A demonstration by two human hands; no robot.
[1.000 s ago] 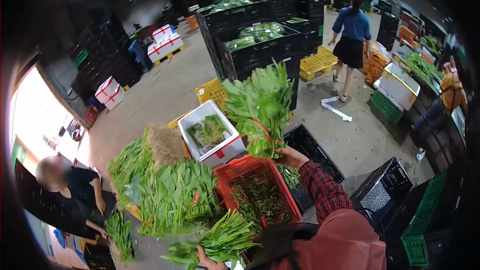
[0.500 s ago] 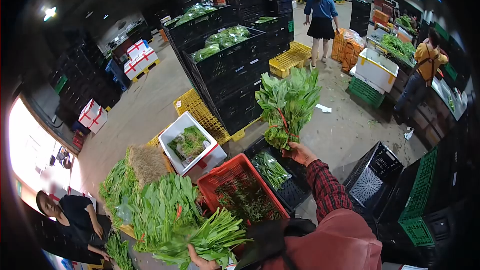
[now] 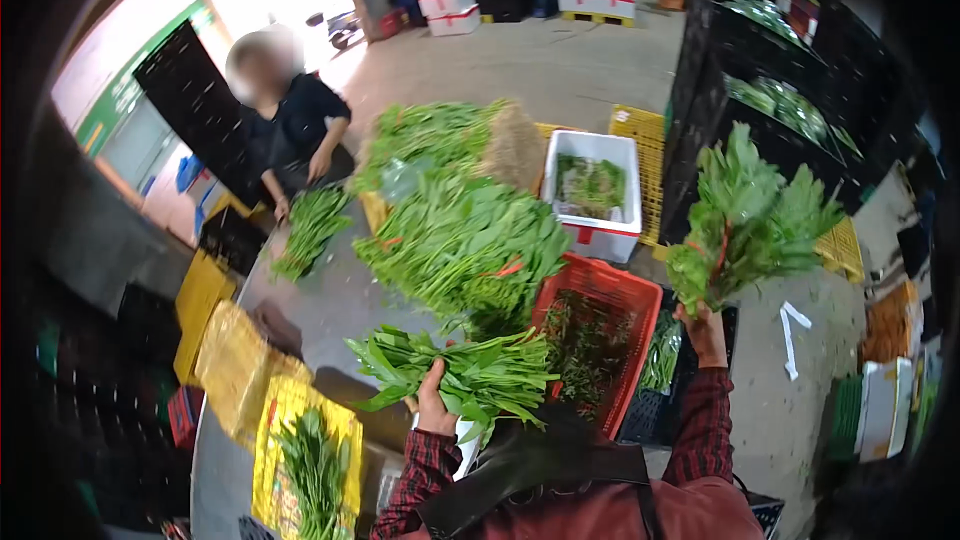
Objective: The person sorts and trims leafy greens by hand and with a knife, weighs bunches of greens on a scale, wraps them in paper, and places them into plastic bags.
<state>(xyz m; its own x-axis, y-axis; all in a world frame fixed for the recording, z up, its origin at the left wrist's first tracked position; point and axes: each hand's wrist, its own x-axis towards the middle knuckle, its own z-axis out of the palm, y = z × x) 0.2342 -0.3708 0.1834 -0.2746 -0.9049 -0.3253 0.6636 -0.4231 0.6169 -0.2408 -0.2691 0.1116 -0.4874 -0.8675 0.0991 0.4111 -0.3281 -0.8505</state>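
Note:
My left hand [image 3: 435,405] is closed round a loose bunch of long-stemmed leafy greens [image 3: 495,370], held over the near edge of the metal table [image 3: 275,305]. Out to the right, my right hand [image 3: 705,335] grips the stem end of a leafy bundle [image 3: 740,220] with a red tie, its leaves pointing up. A large heap of greens [image 3: 460,240] with red ties lies on the table ahead. Between my hands stands a red crate [image 3: 645,340] containing darker, wilted-looking greens.
A white foam box [image 3: 610,230] with greens sits beyond the red crate. A black crate [image 3: 730,340] holds bagged greens at right. More greens lie on a yellow bag [image 3: 350,430] at left. A person [image 3: 290,130] across the table handles a bunch [image 3: 310,230].
My view has swung left, bringing the table and the other person into fuller sight. Both hands keep hold of their greens; the left hand and its bunch now show more fully.

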